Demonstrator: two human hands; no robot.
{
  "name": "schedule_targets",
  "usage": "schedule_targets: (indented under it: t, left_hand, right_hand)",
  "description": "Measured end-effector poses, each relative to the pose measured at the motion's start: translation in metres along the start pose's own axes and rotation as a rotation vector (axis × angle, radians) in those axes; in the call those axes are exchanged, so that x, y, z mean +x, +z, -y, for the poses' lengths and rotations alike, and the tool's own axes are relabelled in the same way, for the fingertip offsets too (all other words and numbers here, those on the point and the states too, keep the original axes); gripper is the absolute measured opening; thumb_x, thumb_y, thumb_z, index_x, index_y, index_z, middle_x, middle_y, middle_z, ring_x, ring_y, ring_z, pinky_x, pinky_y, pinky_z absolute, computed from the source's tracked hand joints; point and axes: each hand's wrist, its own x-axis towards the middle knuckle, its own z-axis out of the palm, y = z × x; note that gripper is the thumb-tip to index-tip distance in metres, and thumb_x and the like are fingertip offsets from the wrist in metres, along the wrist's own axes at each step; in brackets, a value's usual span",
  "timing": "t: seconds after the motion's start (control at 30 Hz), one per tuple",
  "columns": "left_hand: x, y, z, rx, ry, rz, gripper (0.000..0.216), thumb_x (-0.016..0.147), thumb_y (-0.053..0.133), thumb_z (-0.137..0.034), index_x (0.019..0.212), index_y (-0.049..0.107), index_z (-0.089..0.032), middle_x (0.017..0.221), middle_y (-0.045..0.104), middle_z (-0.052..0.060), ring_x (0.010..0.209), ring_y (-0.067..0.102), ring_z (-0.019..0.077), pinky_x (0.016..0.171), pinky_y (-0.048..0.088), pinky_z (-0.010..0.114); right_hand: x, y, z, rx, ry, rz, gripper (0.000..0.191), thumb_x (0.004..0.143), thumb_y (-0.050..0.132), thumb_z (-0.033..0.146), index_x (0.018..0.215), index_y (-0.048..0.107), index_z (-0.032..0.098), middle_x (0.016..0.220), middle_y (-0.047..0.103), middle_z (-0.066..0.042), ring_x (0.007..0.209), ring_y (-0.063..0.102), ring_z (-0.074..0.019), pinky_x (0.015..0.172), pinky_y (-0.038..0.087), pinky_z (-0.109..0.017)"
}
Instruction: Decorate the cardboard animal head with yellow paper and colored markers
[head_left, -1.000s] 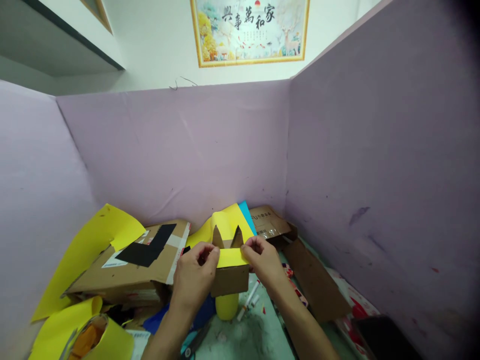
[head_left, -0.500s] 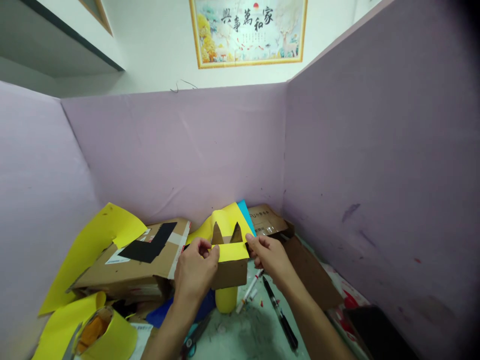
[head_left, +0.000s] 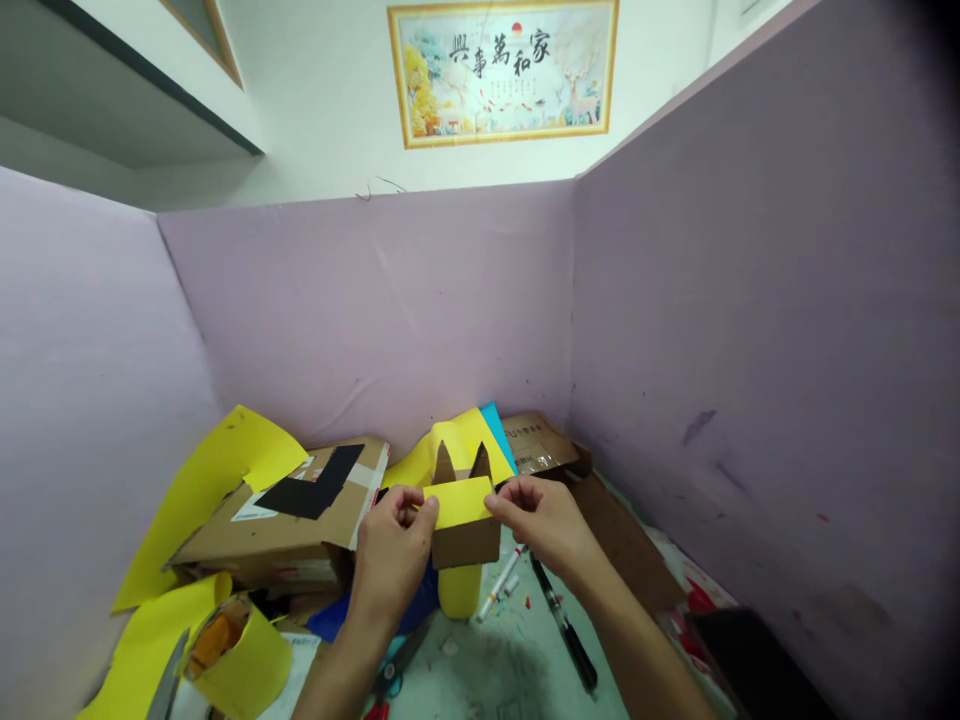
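A small brown cardboard box point(head_left: 466, 545) with two pointed cardboard ears point(head_left: 443, 464) stands on a yellow cylinder point(head_left: 460, 592). Across the box's front upper part lies a yellow paper piece point(head_left: 461, 502). My left hand point(head_left: 396, 545) pinches the paper's left edge between thumb and fingers. At the opposite edge, my right hand point(head_left: 536, 515) pinches the paper's right end, close to the box corner. Whether the paper is stuck to the box, I cannot tell.
A large cardboard box point(head_left: 262, 545) at left carries a black paper piece point(head_left: 313, 485). A yellow-wrapped tube point(head_left: 251, 660) sits nearer. Scissors point(head_left: 401, 665), a white marker point(head_left: 499, 590) and a black pen point(head_left: 566, 630) lie on the table. Purple panels point(head_left: 390, 300) enclose the back and sides.
The yellow paper now shows taller over the box front, and my right thumb has come down onto its right edge. The whole view has shifted slightly.
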Motion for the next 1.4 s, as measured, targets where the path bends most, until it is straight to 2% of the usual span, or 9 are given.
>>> schedule_targets:
  t: [0.17, 0.3, 0.5, 0.6, 0.7, 0.8, 1.0, 1.2, 1.4]
  left_hand:
    - [-0.05, -0.019, 0.002, -0.21, -0.115, 0.045, 0.028, 0.068, 0.061, -0.044, 0.065, 0.057, -0.017, 0.045, 0.042, -0.007, 0.038, 0.035, 0.007, 0.039, 0.027, 0.018]
    - [-0.108, -0.023, 0.023, -0.296, -0.291, 0.107, 0.034, 0.066, 0.065, -0.048, 0.061, 0.053, -0.016, 0.041, 0.033, -0.011, 0.034, 0.026, 0.0035, 0.037, 0.018, 0.016]
    - [-0.157, -0.014, 0.06, -0.311, -0.451, 0.172, 0.031, 0.071, 0.064, -0.043, 0.062, 0.052, -0.016, 0.041, 0.034, -0.01, 0.037, 0.026, 0.0034, 0.039, 0.019, 0.015]
    - [-0.159, -0.017, 0.071, -0.316, -0.431, 0.206, 0.029, 0.069, 0.067, -0.043, 0.066, 0.056, -0.017, 0.044, 0.04, -0.008, 0.039, 0.033, 0.0054, 0.039, 0.025, 0.015]
    - [-0.154, -0.024, 0.078, -0.309, -0.364, 0.245, 0.029, 0.065, 0.072, -0.042, 0.077, 0.064, -0.017, 0.06, 0.057, -0.002, 0.055, 0.051, 0.0111, 0.05, 0.04, 0.018]
    - [-0.152, -0.027, 0.085, -0.291, -0.297, 0.335, 0.029, 0.064, 0.072, -0.042, 0.079, 0.069, -0.017, 0.07, 0.064, 0.003, 0.063, 0.057, 0.0161, 0.055, 0.044, 0.021]
    - [-0.154, -0.023, 0.088, -0.244, -0.222, 0.402, 0.017, 0.071, 0.068, -0.035, 0.067, 0.07, -0.018, 0.066, 0.063, 0.003, 0.062, 0.056, 0.0157, 0.053, 0.042, 0.021]
    - [-0.153, -0.019, 0.077, -0.198, -0.19, 0.403, 0.025, 0.072, 0.065, -0.03, 0.052, 0.063, -0.016, 0.055, 0.056, 0.001, 0.054, 0.051, 0.0141, 0.049, 0.038, 0.022]
    - [-0.155, -0.02, 0.071, -0.189, -0.144, 0.365, 0.025, 0.074, 0.06, -0.03, 0.053, 0.058, -0.017, 0.055, 0.055, 0.001, 0.055, 0.051, 0.0146, 0.051, 0.039, 0.023]
  right_hand:
    - [-0.042, -0.004, -0.006, -0.019, 0.016, 0.011, 0.022, 0.065, 0.065, 0.035, 0.058, 0.053, 0.018, 0.054, 0.051, 0.003, 0.051, 0.043, -0.0099, 0.049, 0.034, -0.022]
    - [-0.096, -0.002, -0.033, 0.072, 0.14, 0.163, 0.031, 0.068, 0.062, 0.046, 0.076, 0.067, 0.016, 0.063, 0.057, -0.001, 0.056, 0.048, -0.0132, 0.052, 0.038, -0.024]
    - [-0.143, 0.024, -0.062, 0.067, 0.234, 0.206, 0.038, 0.069, 0.06, 0.043, 0.045, 0.054, 0.014, 0.051, 0.041, 0.002, 0.051, 0.037, -0.0101, 0.048, 0.027, -0.024]
    - [-0.147, 0.027, -0.066, 0.084, 0.239, 0.202, 0.035, 0.07, 0.059, 0.042, 0.051, 0.061, 0.013, 0.055, 0.047, 0.0, 0.054, 0.042, -0.0117, 0.051, 0.03, -0.024]
    - [-0.149, 0.025, -0.069, 0.111, 0.247, 0.225, 0.032, 0.07, 0.06, 0.041, 0.059, 0.068, 0.012, 0.06, 0.054, -0.002, 0.059, 0.048, -0.0137, 0.054, 0.035, -0.025]
    - [-0.152, 0.026, -0.072, 0.14, 0.262, 0.257, 0.03, 0.069, 0.061, 0.04, 0.063, 0.07, 0.012, 0.061, 0.057, -0.003, 0.059, 0.05, -0.0145, 0.056, 0.038, -0.026]
    - [-0.157, 0.034, -0.078, 0.157, 0.235, 0.29, 0.033, 0.071, 0.062, 0.041, 0.059, 0.069, 0.011, 0.057, 0.052, -0.001, 0.056, 0.046, -0.0125, 0.053, 0.034, -0.025]
    - [-0.163, 0.041, -0.077, 0.156, 0.188, 0.296, 0.038, 0.074, 0.061, 0.042, 0.05, 0.061, 0.013, 0.054, 0.047, 0.001, 0.054, 0.042, -0.0111, 0.051, 0.031, -0.025]
    - [-0.163, 0.047, -0.075, 0.229, 0.278, 0.221, 0.03, 0.068, 0.066, 0.038, 0.055, 0.069, 0.011, 0.059, 0.058, -0.004, 0.059, 0.05, -0.0142, 0.056, 0.036, -0.027]
